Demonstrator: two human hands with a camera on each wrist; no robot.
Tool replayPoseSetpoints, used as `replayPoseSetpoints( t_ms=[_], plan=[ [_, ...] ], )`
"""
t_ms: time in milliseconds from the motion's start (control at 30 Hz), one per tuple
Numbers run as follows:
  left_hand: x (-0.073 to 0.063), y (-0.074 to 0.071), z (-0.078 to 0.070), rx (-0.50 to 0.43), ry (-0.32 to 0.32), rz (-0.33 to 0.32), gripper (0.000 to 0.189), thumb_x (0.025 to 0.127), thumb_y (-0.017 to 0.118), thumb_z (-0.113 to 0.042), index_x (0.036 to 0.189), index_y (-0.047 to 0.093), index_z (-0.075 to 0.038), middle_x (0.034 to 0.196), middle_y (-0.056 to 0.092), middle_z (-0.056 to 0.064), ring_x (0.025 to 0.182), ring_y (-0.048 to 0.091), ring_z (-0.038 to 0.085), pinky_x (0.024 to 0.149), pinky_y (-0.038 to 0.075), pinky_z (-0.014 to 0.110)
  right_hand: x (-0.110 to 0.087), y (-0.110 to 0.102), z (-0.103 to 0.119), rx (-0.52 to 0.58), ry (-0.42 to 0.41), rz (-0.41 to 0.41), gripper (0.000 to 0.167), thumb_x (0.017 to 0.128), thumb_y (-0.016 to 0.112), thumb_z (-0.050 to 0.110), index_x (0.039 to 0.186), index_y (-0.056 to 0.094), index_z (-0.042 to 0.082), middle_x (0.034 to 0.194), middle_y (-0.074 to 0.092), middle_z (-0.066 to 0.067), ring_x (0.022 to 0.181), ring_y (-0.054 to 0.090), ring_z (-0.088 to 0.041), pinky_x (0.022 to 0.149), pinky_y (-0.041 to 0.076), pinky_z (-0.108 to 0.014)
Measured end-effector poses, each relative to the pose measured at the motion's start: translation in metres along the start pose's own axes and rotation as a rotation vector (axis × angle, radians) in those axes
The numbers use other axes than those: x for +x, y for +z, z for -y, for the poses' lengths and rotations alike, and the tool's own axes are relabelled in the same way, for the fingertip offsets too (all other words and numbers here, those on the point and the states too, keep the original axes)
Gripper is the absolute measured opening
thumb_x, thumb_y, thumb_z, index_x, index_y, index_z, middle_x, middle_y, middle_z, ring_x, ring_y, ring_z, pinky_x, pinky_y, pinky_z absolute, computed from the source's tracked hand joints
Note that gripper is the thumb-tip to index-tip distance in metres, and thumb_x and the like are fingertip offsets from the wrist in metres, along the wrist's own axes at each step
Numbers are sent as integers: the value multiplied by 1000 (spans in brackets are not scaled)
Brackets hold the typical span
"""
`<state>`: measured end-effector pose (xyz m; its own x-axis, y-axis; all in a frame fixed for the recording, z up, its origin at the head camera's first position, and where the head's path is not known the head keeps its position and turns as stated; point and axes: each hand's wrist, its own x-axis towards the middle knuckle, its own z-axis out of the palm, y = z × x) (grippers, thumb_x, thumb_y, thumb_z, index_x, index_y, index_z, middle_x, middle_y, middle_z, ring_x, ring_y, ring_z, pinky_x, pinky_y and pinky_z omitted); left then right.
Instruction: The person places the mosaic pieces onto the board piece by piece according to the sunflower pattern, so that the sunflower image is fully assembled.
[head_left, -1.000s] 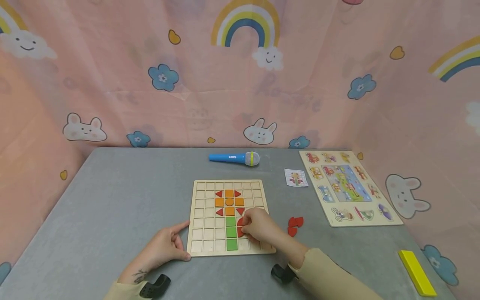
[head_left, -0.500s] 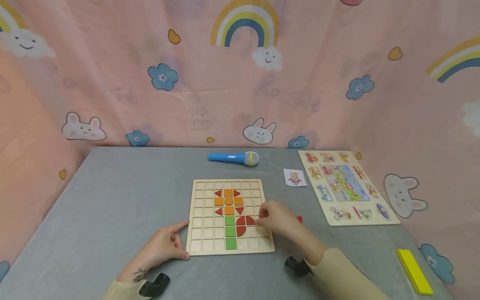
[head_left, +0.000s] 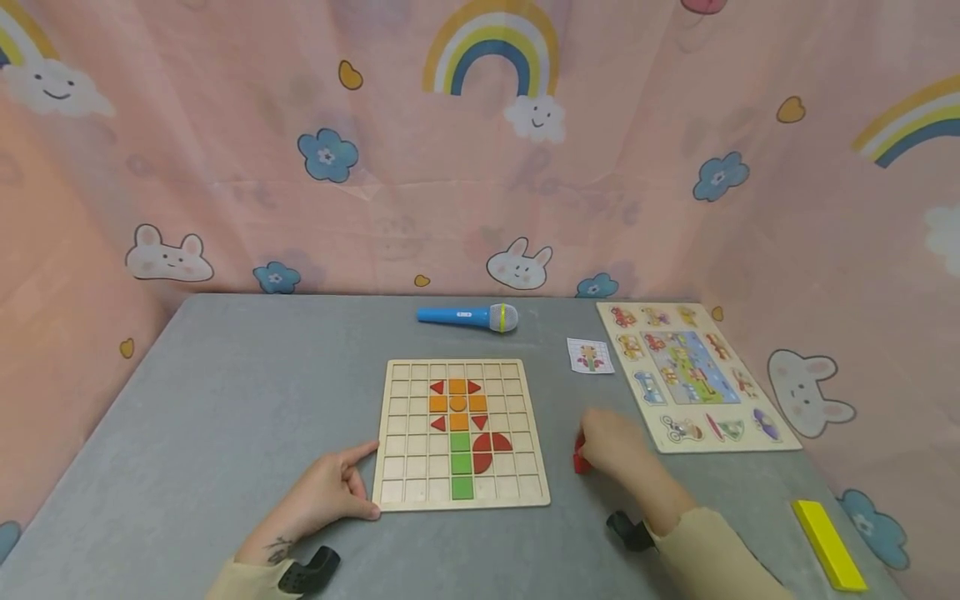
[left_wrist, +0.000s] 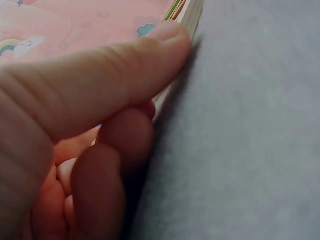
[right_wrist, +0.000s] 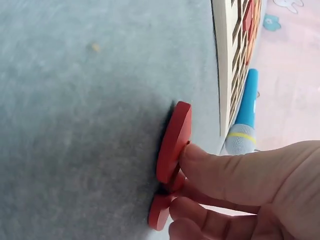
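Observation:
A wooden grid board [head_left: 412, 483] holds red triangles, orange squares and an orange circle, green squares [head_left: 461, 464] and three red quarter-circle pieces [head_left: 482, 462]. My left hand [head_left: 330, 492] rests at its left side, index fingertip on the edge and thumb by the near corner. In the left wrist view, the thumb [left_wrist: 125, 75] lies straight along the board's side, the other fingers loosely bent. To the board's right, my right hand [head_left: 615, 442] pinches at a red quarter-circle piece [right_wrist: 172, 145] low over the table. Another red piece [right_wrist: 159, 212] lies beside its curled fingers.
Behind the board lies a blue toy microphone [head_left: 457, 317]. A small pattern card [head_left: 591, 356] sits at the back right, with a picture puzzle board [head_left: 735, 437] beyond it. A yellow block [head_left: 828, 546] lies near the right edge. A patterned pink cloth [head_left: 420, 208] hangs behind the table.
My right hand has left the grid board, where red quarter-circle pieces now lie uncovered, and moved right to the loose red pieces. The left hand has stayed put.

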<state>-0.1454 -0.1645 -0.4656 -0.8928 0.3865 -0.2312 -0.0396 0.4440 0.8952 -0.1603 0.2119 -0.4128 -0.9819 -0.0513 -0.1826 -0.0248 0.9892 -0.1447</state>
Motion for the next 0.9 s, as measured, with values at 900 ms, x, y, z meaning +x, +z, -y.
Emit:
replayPoseSetpoints(
  t_ms=[900],
  plan=[
    [0,0,0,-5,-12,-9,101,55,86,-7,141,32,5,57,59,5,44,45,10,41,35,25,34,-1,109,483,-348,59,5,80,68,4,77,67,9,73,59,2,68,49,-13,60,42,-24]
  ],
)
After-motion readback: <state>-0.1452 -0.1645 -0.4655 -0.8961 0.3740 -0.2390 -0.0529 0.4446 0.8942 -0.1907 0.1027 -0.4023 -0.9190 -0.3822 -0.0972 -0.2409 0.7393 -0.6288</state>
